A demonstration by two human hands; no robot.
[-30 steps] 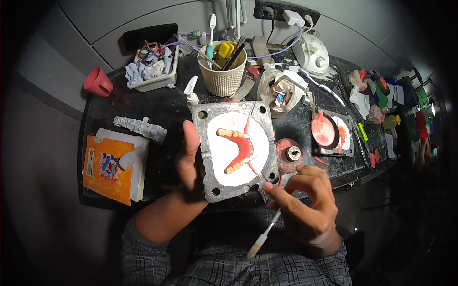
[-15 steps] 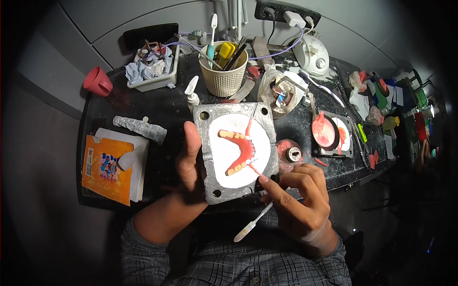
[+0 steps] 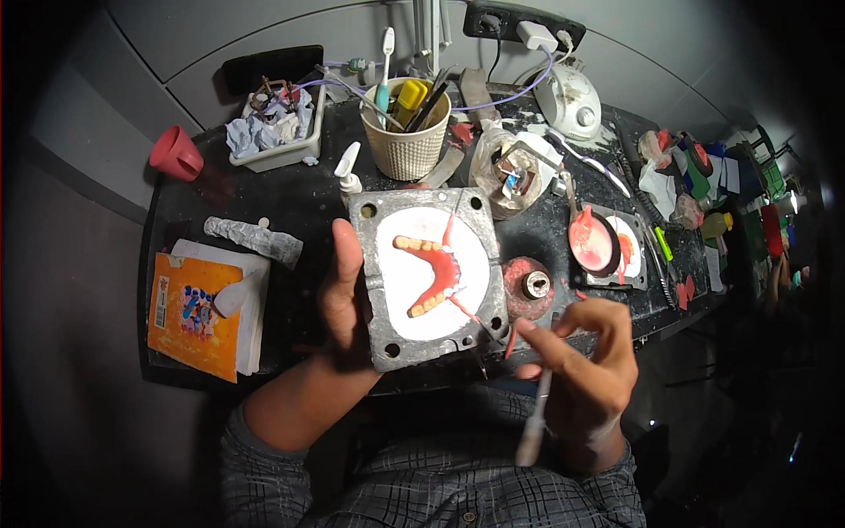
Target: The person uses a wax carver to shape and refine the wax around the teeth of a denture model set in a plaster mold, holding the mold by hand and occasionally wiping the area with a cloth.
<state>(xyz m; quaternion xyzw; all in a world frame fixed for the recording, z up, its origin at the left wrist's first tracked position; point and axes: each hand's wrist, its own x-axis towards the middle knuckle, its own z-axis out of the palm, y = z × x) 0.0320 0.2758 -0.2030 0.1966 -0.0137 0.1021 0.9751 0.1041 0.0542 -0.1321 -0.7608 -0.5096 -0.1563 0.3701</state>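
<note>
The left hand [image 3: 345, 290] grips the left edge of a square grey metal flask [image 3: 429, 277], thumb lying up along its rim, fingers hidden beneath. Set in the flask's white plaster is a red wax denture [image 3: 437, 273] with a row of yellowish teeth. Just right of the flask, the right hand [image 3: 581, 361] pinches a thin white-handled tool [image 3: 535, 414] between thumb and fingertips; its fine tip seems to reach the plaster's lower right corner, though the end is too thin to be sure.

Beyond the hands lies a cluttered black worktable [image 3: 299, 202], dusted with plaster, against a grey panelled wall. Above the flask stands a beige cup [image 3: 407, 145] full of tools and a toothbrush. Left of the left hand sits an orange packet [image 3: 194, 312]; farther up, a red cup [image 3: 176, 154]. Past the right hand rests a second flask [image 3: 607, 246] with pink material.
</note>
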